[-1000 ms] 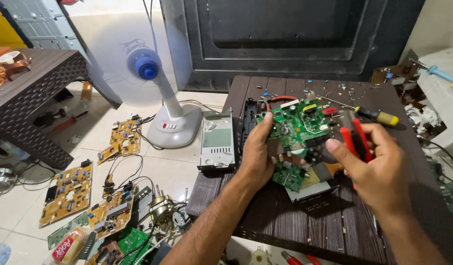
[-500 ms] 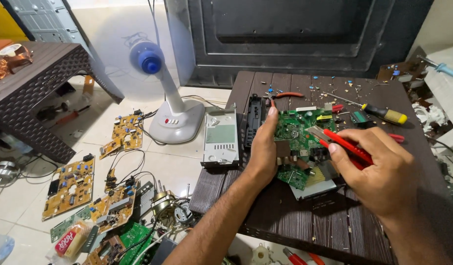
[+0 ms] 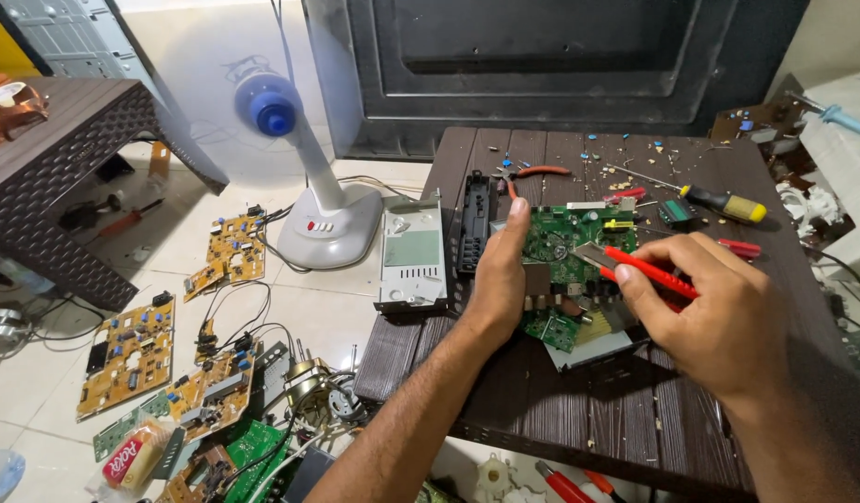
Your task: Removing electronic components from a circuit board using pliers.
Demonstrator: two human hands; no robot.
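Head view is showing the left hand (image 3: 498, 279) pressing flat on the green circuit board (image 3: 570, 265) lying on the dark table (image 3: 542, 391). Right hand (image 3: 719, 317) is clenching red cutter (image 3: 635, 268), its tip touching the board. Board is sitting bare beside its grey cover (image 3: 411, 256), components not yet removed.

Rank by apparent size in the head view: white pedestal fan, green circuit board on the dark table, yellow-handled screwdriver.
1. White pedestal fan with blue hub, largest.
2. Green circuit board, partly hidden by both hands, so unsure.
3. Yellow-handled screwdriver, smallest.
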